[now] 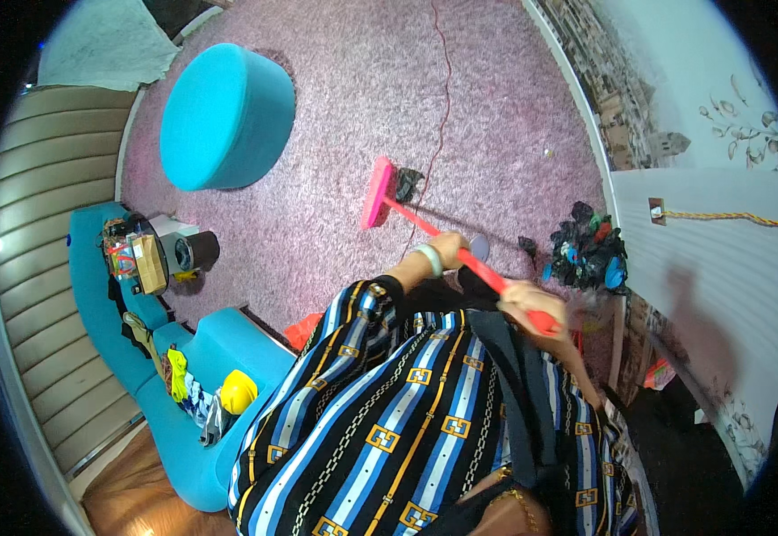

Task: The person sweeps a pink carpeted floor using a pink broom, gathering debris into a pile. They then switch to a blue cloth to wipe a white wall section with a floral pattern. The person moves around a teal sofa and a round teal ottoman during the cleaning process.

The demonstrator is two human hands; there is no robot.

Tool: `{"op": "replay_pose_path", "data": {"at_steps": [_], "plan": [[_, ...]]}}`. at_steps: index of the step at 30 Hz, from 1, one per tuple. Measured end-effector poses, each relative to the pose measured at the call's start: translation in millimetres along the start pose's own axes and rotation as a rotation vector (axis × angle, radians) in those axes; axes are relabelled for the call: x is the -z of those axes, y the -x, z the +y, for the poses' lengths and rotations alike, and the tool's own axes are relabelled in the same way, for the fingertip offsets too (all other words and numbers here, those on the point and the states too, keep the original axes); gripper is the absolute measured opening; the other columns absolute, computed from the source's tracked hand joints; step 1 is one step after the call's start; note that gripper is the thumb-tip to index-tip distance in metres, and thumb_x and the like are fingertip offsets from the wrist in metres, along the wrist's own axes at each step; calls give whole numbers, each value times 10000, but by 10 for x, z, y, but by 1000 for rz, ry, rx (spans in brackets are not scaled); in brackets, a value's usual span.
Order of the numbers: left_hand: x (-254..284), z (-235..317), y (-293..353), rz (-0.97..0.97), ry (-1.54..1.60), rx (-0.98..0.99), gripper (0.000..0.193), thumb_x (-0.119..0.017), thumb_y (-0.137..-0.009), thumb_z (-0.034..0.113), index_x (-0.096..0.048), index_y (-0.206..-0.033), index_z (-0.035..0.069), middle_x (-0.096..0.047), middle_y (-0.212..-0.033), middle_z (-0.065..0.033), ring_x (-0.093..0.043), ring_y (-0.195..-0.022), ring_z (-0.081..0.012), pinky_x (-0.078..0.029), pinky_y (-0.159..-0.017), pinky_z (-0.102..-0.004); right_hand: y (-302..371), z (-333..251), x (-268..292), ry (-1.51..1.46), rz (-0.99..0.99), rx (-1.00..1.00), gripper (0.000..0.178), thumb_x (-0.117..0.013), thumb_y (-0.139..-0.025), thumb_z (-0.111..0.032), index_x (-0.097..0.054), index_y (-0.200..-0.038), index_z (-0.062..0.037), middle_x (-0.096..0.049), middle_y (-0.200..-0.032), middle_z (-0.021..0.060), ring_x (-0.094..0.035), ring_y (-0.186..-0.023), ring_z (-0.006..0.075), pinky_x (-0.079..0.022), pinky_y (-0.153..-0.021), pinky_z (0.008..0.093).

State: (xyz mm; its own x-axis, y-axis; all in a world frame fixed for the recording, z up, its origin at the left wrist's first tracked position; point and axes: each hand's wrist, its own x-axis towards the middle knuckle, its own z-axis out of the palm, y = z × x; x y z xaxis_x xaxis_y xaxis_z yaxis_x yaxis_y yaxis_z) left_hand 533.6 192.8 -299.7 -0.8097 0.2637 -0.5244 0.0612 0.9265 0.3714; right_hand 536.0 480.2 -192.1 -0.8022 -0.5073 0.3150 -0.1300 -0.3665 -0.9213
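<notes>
- Two bare hands grip one long-handled broom (484, 271), whose red handle slants across the front of the person's body.
- The left hand (448, 249), with a pale bangle (429, 259) at its wrist, is wrapped around the handle lower down, probably to steer the broom.
- The right hand (530, 306) is clenched near the handle's top end, slightly blurred; holding so high likely gives leverage, with the gap between the hands steadying the pole.
- The pink broom head (375, 193) is out ahead of the person and appears to rest on the shaggy carpet (514, 107), the handle's slant letting it reach the floor well apart from the feet.
- Just beside the head's right side lies a crumpled black scrap (408, 184); whether they touch, I cannot tell.
- A thin cord (449, 80) runs over the carpet near that scrap.
- Black bags (590, 250) are heaped by the right wall, perhaps to leave the middle of the floor open.
- A round turquoise pouf (228, 116) stands off to the left, well apart from the broom.
</notes>
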Motion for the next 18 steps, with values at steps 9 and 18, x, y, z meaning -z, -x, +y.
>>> {"op": "replay_pose_path", "data": {"at_steps": [9, 18], "plan": [[132, 2237, -114, -90, 187, -433, 171, -681, -655, 230, -639, -774, 116, -607, -810, -162, -607, -804, -363, -499, -643, -459, 758, -1980, 74, 220, 239, -36, 301, -645, -799, -139, -461, -570, -75, -476, -576, 21, -503, -579, 200, -428, -666, 372], [-89, 1120, 219, 57, 10, -302, 136, -670, -660, 188, -638, -757, 98, -638, -781, -151, -619, -800, -356, -502, -683, -465, 711, -1390, -437, 182, 275, -237, 270, -570, -840, -3, -413, -624, -43, -520, -677, 72, -554, -722, 202, -425, -871, 454]]}}
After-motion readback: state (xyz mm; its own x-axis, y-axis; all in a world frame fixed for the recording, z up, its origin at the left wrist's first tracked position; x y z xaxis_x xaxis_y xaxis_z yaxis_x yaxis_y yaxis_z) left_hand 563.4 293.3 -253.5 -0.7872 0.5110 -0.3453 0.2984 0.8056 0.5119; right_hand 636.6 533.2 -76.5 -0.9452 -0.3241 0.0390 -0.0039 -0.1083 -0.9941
